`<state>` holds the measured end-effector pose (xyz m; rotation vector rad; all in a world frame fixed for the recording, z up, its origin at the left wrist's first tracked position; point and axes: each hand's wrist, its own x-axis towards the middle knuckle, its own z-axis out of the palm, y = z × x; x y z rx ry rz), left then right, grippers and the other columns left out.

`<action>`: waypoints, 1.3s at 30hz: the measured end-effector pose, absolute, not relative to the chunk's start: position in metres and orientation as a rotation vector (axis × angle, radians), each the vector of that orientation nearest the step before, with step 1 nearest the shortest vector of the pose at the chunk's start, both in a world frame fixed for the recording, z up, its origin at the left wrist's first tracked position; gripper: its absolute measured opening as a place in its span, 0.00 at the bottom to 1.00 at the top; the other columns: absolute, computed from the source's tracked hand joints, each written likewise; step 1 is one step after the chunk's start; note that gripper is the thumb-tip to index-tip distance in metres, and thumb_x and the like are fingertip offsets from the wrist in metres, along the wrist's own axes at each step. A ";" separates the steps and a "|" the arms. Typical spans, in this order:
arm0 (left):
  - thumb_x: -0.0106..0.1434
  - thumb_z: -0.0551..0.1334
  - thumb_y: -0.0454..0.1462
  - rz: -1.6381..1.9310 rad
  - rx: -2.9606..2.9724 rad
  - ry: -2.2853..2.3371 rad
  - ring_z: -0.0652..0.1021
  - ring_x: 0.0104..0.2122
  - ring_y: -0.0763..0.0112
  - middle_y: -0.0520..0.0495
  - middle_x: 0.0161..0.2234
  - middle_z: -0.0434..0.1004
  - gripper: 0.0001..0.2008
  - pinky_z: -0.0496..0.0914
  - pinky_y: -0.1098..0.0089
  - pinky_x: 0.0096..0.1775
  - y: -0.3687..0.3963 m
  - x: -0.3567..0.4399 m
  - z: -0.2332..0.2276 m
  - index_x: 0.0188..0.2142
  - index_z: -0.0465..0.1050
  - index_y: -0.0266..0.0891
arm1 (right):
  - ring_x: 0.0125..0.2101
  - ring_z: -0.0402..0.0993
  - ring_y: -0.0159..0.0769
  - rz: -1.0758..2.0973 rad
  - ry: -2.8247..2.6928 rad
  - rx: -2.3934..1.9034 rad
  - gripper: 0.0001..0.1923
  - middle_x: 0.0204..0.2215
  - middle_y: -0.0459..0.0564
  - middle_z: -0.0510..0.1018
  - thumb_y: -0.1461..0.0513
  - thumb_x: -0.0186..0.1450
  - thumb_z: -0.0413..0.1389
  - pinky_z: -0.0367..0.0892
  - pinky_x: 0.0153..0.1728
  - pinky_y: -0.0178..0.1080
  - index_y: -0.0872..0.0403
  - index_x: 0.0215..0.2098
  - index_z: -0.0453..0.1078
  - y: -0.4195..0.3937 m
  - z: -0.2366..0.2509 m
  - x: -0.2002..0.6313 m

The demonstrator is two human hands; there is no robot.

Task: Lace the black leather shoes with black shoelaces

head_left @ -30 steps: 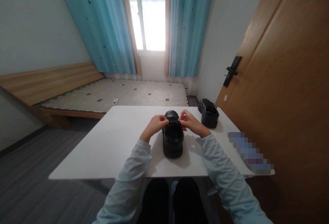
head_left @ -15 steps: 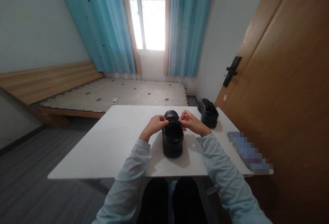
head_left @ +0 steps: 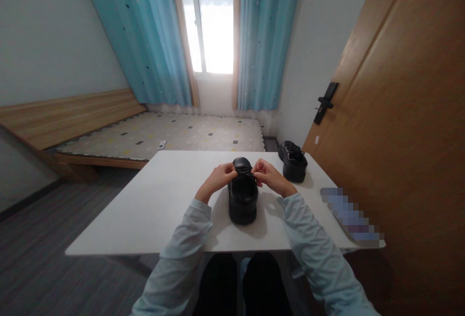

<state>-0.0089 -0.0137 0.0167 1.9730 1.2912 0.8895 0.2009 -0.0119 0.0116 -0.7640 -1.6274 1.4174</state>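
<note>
Gripping the thin black laces of a chunky black leather shoe, a person seated at a white rectangular table works with both hands over the shoe's tongue; the left hand has its fingers curled shut on the lace at the shoe's left side, and the right hand pinches the lace at the right side, fingertips closed; the shoe stands upright near the middle of the table, heel toward the person, toe toward the window; a second black lace-up shoe sits well apart at the table's far right corner, beside a brown wooden door; pale blue sleeves cover both forearms; turquoise curtains frame the bright window; a low wooden bed with a patterned mattress lies beyond the table.
</note>
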 end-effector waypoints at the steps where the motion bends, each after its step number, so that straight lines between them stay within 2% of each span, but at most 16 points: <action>1: 0.55 0.55 0.43 0.903 1.967 1.263 0.67 0.25 0.73 0.53 0.22 0.67 0.12 0.60 0.72 0.29 -0.014 -0.009 0.017 0.23 0.64 0.37 | 0.18 0.63 0.22 1.400 -1.631 -0.776 0.13 0.27 0.40 0.69 0.64 0.54 0.57 0.59 0.17 0.30 0.53 0.29 0.54 -0.013 0.012 0.202; 4: 0.56 0.58 0.45 0.920 1.953 1.196 0.68 0.26 0.73 0.53 0.23 0.67 0.13 0.62 0.72 0.30 -0.013 -0.011 0.015 0.26 0.65 0.37 | 0.19 0.65 0.23 1.368 -1.631 -0.806 0.12 0.27 0.40 0.68 0.64 0.54 0.58 0.62 0.19 0.30 0.53 0.31 0.57 -0.014 0.012 0.203; 8: 0.50 0.66 0.45 0.867 2.002 1.183 0.69 0.27 0.72 0.52 0.27 0.69 0.17 0.64 0.71 0.32 -0.012 -0.014 0.009 0.32 0.66 0.37 | 0.22 0.66 0.25 1.339 -1.642 -0.808 0.14 0.26 0.40 0.67 0.62 0.53 0.59 0.64 0.19 0.31 0.53 0.32 0.57 -0.015 0.012 0.204; 11: 0.47 0.68 0.46 0.827 2.020 1.210 0.69 0.28 0.72 0.52 0.28 0.68 0.20 0.64 0.70 0.32 -0.014 -0.015 0.007 0.33 0.64 0.38 | 0.23 0.66 0.27 1.308 -1.688 -0.854 0.16 0.25 0.39 0.65 0.61 0.52 0.62 0.63 0.19 0.31 0.53 0.33 0.58 -0.014 0.012 0.205; 17: 0.47 0.67 0.49 0.805 2.005 1.288 0.69 0.26 0.71 0.54 0.25 0.67 0.21 0.63 0.71 0.30 -0.016 -0.012 0.007 0.33 0.63 0.39 | 0.25 0.66 0.26 1.237 -1.844 -1.002 0.24 0.32 0.42 0.64 0.62 0.49 0.64 0.64 0.19 0.30 0.52 0.41 0.61 -0.013 0.010 0.211; 22: 0.48 0.66 0.48 0.808 1.985 1.359 0.70 0.26 0.70 0.54 0.25 0.68 0.20 0.63 0.71 0.29 -0.016 -0.010 0.007 0.33 0.63 0.39 | 0.28 0.69 0.29 1.241 -1.765 -1.139 0.28 0.36 0.45 0.65 0.60 0.49 0.66 0.68 0.21 0.32 0.52 0.44 0.59 -0.014 0.010 0.211; 34: 0.52 0.64 0.48 0.867 2.009 1.534 0.74 0.28 0.68 0.52 0.27 0.71 0.18 0.64 0.70 0.31 -0.014 -0.006 0.004 0.35 0.63 0.40 | 0.33 0.74 0.34 1.095 -1.723 -1.127 0.26 0.41 0.54 0.71 0.57 0.53 0.64 0.72 0.26 0.34 0.55 0.48 0.67 -0.004 -0.004 0.208; 39: 0.54 0.64 0.48 0.943 2.014 1.615 0.75 0.29 0.67 0.50 0.28 0.73 0.17 0.65 0.70 0.31 -0.014 -0.001 0.004 0.36 0.65 0.40 | 0.32 0.74 0.33 0.954 -1.746 -1.149 0.23 0.42 0.56 0.73 0.56 0.56 0.62 0.72 0.25 0.33 0.57 0.47 0.69 -0.004 -0.003 0.205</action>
